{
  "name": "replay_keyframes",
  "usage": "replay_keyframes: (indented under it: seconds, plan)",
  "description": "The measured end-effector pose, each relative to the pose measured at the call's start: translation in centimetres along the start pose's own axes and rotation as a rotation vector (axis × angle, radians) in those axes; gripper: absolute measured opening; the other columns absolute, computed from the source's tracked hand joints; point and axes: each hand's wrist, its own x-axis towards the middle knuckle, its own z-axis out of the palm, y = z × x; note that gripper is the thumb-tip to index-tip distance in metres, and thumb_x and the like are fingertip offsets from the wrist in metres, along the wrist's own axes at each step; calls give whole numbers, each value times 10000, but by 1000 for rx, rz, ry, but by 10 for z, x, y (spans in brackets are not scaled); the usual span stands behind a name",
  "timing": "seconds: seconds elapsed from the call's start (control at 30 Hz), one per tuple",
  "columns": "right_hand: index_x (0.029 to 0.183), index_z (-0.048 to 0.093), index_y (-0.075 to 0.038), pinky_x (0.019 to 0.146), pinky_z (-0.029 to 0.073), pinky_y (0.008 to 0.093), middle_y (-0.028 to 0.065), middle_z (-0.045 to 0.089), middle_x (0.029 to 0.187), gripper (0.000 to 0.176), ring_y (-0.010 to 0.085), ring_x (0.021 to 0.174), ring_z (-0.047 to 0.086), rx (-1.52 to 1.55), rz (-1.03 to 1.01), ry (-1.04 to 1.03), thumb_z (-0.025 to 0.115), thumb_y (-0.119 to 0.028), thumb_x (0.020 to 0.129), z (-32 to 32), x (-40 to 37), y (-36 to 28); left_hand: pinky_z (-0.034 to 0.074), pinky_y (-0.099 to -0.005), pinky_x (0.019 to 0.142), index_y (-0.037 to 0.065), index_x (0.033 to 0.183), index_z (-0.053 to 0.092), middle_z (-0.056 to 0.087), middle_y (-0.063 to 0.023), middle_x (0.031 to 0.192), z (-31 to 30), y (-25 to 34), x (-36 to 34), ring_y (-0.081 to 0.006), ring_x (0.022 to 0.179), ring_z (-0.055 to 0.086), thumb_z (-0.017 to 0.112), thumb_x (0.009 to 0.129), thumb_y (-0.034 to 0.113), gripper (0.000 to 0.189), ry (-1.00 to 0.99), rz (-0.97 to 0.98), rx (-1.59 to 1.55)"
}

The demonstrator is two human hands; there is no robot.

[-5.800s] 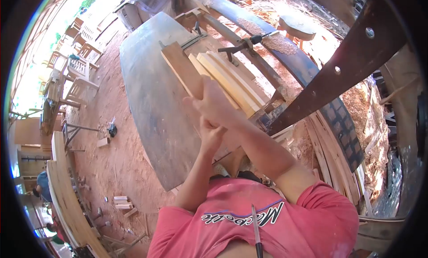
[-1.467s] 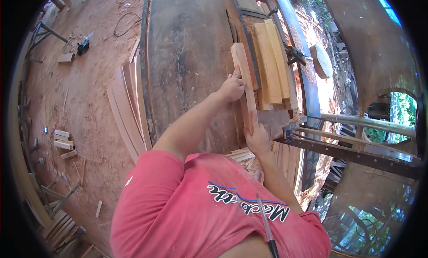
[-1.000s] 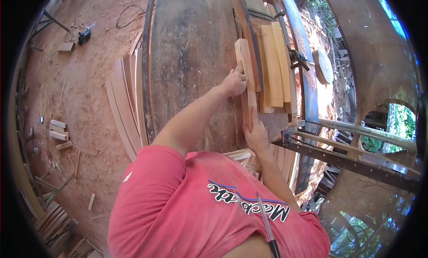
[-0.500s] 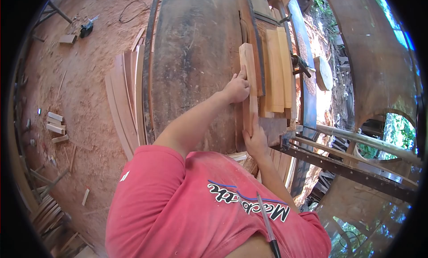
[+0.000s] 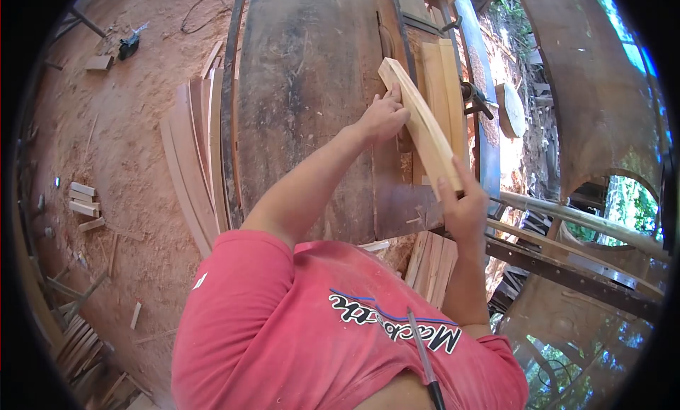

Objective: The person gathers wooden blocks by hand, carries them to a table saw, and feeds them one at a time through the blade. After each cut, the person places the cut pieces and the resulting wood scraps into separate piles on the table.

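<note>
A pale wooden piece (image 5: 425, 126) lies slantwise over the right side of a dark, worn table (image 5: 304, 91). My left hand (image 5: 384, 116) rests on its far part, the fingers pressed against its left side. At the near end my right hand (image 5: 464, 201) grips the wood, thumb and fingers on either side. Just right of the piece, light wooden boards (image 5: 443, 84) stand along the table's edge. A dark clamp handle (image 5: 476, 100) sits beside them.
Long curved boards (image 5: 188, 162) lean at the table's left side. Small wood blocks (image 5: 85, 199) lie on the reddish ground. A dark metal beam (image 5: 567, 272) and a pole (image 5: 581, 222) run across the right. More boards (image 5: 432, 265) lie below the table's near edge.
The wooden piece has turned, its near end swinging right along with my right hand. My left hand has moved slightly right and stays at the far part.
</note>
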Motion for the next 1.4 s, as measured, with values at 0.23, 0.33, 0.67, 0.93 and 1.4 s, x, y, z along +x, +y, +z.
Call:
replay_keyframes:
  seconds: [0.23,0.33,0.67,0.93,1.4]
  plan:
    - [1149,680,-15,545,437,278,66,618,671,383,102,584,544,67,215,97,684,-285,877,-30,60,-22,69,-461,1204,-88,870,675,112,-276,1585,-4,9,16,-365,1483,157,412,894,318,485,73,21,-54]
    - [1106,696,-24,548,428,262,42,598,655,343,82,585,528,29,140,148,680,-281,880,-38,86,-22,77,-451,1203,-76,841,673,115,-275,1585,-3,12,22,-388,1473,169,411,895,319,477,111,25,-79]
    - [975,714,-6,739,470,310,98,667,787,375,157,766,608,70,207,102,655,-359,860,-59,181,-37,73,-512,1196,-81,888,703,173,-384,1511,-9,36,38,-406,1452,207,369,888,321,522,168,-33,-66]
    - [956,699,20,797,447,315,100,660,844,415,169,808,575,29,77,8,620,-382,890,-63,240,-28,85,-486,1201,-27,741,676,195,-384,1500,-7,39,47,-434,1380,334,381,862,311,465,262,-57,-96]
    - [1374,496,-29,849,526,402,256,650,1150,630,342,954,688,-5,384,-106,689,-312,844,-45,50,-35,99,-518,1188,-102,1268,310,358,-287,1327,25,-4,14,-406,1402,250,471,855,280,585,115,28,67]
